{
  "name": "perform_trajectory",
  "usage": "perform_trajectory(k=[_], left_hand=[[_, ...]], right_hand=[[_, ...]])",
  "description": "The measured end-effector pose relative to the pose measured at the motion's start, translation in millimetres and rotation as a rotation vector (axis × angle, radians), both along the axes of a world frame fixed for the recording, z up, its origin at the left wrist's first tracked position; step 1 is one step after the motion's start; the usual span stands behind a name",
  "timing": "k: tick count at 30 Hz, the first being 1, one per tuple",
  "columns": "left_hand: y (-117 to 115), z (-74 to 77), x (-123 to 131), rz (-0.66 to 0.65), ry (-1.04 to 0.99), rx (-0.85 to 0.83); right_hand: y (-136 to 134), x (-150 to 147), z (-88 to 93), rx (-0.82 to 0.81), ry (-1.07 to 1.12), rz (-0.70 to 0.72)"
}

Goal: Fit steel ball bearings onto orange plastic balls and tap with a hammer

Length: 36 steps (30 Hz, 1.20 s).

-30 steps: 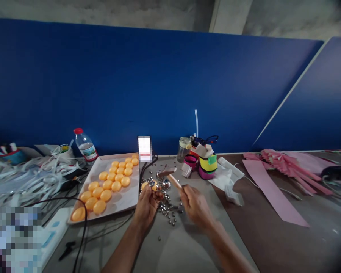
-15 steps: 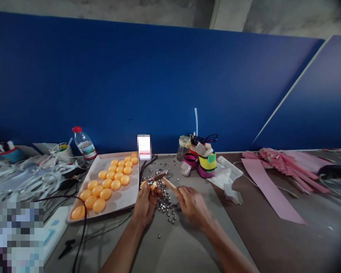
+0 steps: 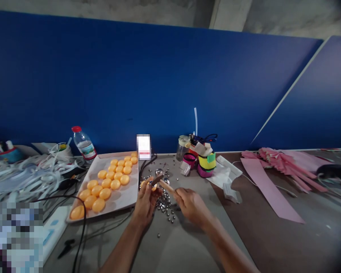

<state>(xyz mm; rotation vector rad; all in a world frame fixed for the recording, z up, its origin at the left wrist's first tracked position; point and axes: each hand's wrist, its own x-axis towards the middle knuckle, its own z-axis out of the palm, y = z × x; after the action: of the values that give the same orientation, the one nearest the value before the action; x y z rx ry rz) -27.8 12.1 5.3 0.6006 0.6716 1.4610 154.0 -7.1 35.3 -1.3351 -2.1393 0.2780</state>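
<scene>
My right hand (image 3: 189, 203) is wrapped round the wooden handle of a small hammer (image 3: 167, 187). Its dark head reaches left over the fingertips of my left hand (image 3: 144, 201) and seems to touch or nearly touch what they hold. Pinched in those fingers is an orange ball (image 3: 143, 184), partly covered by fingers and hammer, with something small and shiny at its top. Beneath and beside both hands lies a loose heap of shiny metal balls (image 3: 164, 201).
To the left, a white tray (image 3: 122, 199) carries rows of orange balls (image 3: 105, 193). Behind it stands a red-capped bottle (image 3: 84, 144). A glass jar (image 3: 183, 148) and a yellow-and-magenta pouch (image 3: 206, 165) sit at the back. Pink strips (image 3: 272, 189) lie right; a black cable (image 3: 84, 227) loops left.
The hammer head has swung down and left onto or close to the ball in my left fingers. My right hand has shifted slightly left; my left hand stays in place.
</scene>
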Motion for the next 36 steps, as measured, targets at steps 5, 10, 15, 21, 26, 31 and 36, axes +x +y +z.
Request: perform_trajectory(k=[5,10,15,21,26,31,36], left_hand=[[1,-1.8,-1,0.018,-0.002,0.025],[0,0.4,1,0.005,0.038,-0.022],[0,-0.5,3,0.008,-0.005,0.023],[-1,-2.4,-1,-0.04,-0.002,-0.021],[-2,3.8,-4,-0.125,-0.043,-0.09],[-3,4.9,-3,-0.153,-0.048,-0.099],[-5,2.8,1,-0.193,-0.055,-0.049]], right_hand=[[1,1,-1.2,0.033,0.025,-0.051],[2,4,-1.8,-0.009,-0.034,0.004],[3,5,0.4,0.055,0.045,-0.048],[7,7,-4.7,0.037,0.005,-0.044],[21,24,-11.7,0.045,0.054,-0.26],[33,37,-20.7,-0.098,-0.193,-0.373],[38,37,-29.1,-0.185,-0.296,-0.424]])
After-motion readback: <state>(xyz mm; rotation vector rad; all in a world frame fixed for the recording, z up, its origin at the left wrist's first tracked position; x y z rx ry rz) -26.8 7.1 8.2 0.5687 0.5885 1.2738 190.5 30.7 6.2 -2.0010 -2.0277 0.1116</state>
